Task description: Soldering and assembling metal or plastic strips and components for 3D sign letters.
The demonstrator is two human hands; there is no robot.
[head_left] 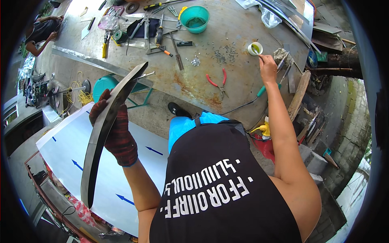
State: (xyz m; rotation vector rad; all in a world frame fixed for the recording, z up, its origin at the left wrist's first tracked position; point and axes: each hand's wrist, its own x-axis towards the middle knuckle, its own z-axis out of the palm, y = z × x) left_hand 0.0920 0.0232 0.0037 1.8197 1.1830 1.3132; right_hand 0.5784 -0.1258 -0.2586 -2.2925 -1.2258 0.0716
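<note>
My left hand (123,139), in a dark red and black knit glove, grips a long, curved dark metal strip (95,150) and holds it up beside the table's near edge. A small bright rod or bolt (146,75) juts out near the strip's upper end. My bare right hand (268,69) is closed on a thin stick or small brush (254,49), its tip inside a small white cup (251,52) with yellow-green contents. Just beside my right wrist lies a soldering iron with a teal handle (262,90) and a dark cord.
Red-handled pliers (219,85), small metal bits (225,54) and a green bowl (185,17) are on the metal table (178,87). Several hand tools lie farther left. A teal stool (102,86) and white sheet (142,170) are at left. Another person (43,31) stands far left.
</note>
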